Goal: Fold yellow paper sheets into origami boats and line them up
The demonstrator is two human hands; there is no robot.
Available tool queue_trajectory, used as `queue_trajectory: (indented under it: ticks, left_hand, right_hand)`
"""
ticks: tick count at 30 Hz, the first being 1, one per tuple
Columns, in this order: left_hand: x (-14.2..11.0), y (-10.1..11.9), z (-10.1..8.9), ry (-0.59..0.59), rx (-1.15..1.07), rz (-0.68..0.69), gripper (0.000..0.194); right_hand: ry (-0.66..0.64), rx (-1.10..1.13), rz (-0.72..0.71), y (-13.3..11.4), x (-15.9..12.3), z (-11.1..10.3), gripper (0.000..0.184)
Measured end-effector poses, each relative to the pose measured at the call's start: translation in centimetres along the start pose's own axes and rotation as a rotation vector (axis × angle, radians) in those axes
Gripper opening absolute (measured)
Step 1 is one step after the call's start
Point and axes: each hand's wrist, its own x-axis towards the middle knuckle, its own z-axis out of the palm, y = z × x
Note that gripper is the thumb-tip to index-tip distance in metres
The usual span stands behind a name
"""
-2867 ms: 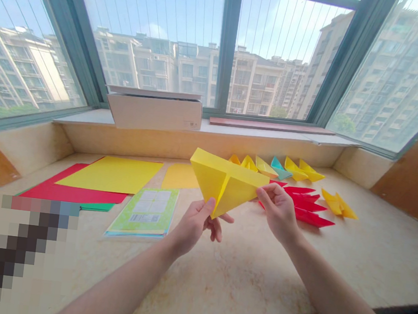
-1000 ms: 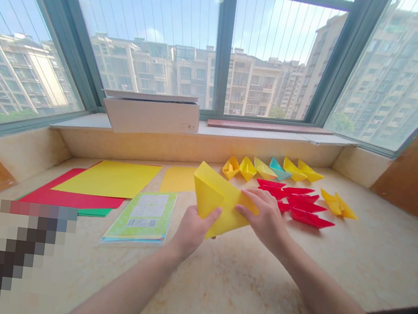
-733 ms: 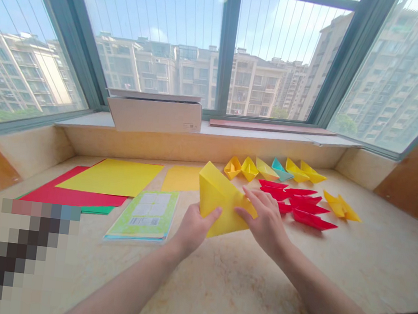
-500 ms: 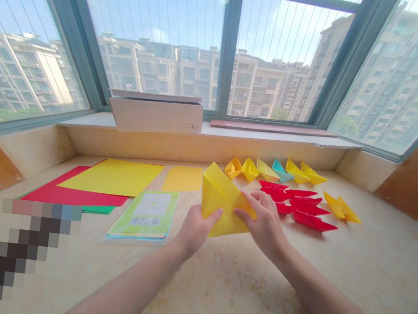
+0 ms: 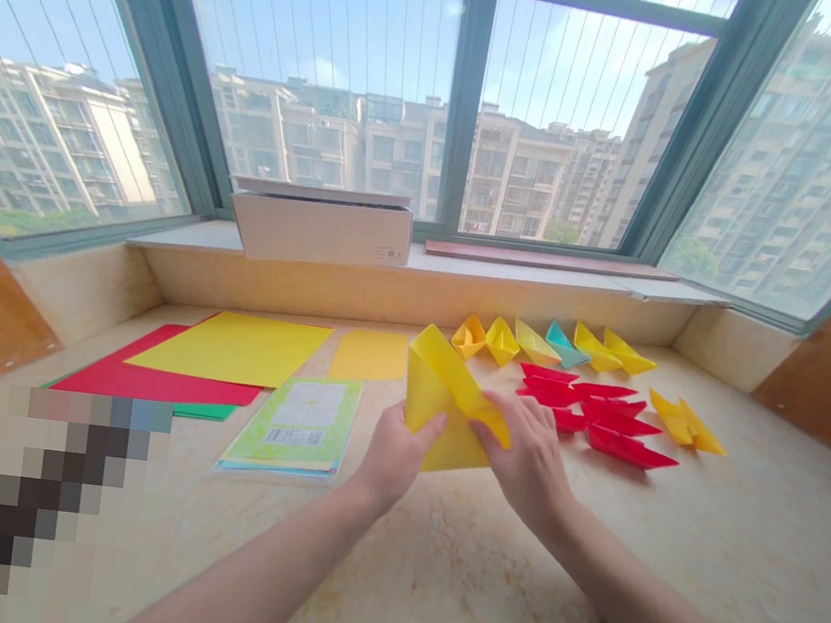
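A folded sheet of yellow paper (image 5: pixel 442 405) is held up over the stone ledge, between both hands. My left hand (image 5: pixel 399 455) grips its left lower side, thumb on the near face and the other fingers hidden behind. My right hand (image 5: pixel 524 449) pinches the right end, where the top flap bends down toward the thumb. A gap shows between the upper edges of the paper. Just beyond my right hand lie several red folded paper boats (image 5: pixel 618 415). A row of yellow, orange and blue-green paper boats (image 5: pixel 502 341) stands behind them.
Large yellow (image 5: pixel 231 346) and red sheets (image 5: pixel 152 384) lie at the left, beside a green-covered pack of paper (image 5: pixel 293 428). A smaller orange-yellow sheet (image 5: pixel 370 354) is farther back. A yellow folded piece (image 5: pixel 688 423) sits at the right. A white box (image 5: pixel 320 229) stands on the windowsill.
The paper was turned from broadside with a wide top edge to an angled hold. My right hand moved inward from its right tip. Lately the top flap has bent down and opened more.
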Motion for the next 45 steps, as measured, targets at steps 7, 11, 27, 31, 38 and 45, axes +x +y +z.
queue_trajectory:
  ticks: [7, 11, 27, 31, 38, 45]
  left_hand:
    - [0.5, 0.3, -0.5, 0.083, 0.197, 0.076, 0.025]
    - [0.6, 0.5, -1.0, 0.043, 0.228, 0.105, 0.026]
    - [0.1, 1.0, -1.2, -0.144, 0.01, 0.161, 0.034]
    - [-0.5, 1.9, -1.1, -0.179, 0.024, 0.21, 0.034]
    - [-0.5, 1.2, -0.4, 0.003, -0.139, 0.132, 0.039]
    - [0.3, 0.3, -0.6, 0.01, -0.542, 0.009, 0.043]
  right_hand:
    - [-0.001, 0.136, -0.156, -1.4, -0.2, -0.3, 0.024]
    - [-0.084, 0.242, -0.224, -1.9, -0.5, -0.2, 0.042]
    - [-0.176, 0.041, -0.373, -2.2, -1.3, 1.0, 0.056]
    - [-0.204, 0.009, -0.4, -2.3, -1.1, 0.7, 0.053]
    - [-0.199, 0.057, -0.425, -2.0, -0.9, 0.8, 0.065]
    - [-0.174, 0.11, -0.432, -1.0, -0.2, 1.0, 0.064]
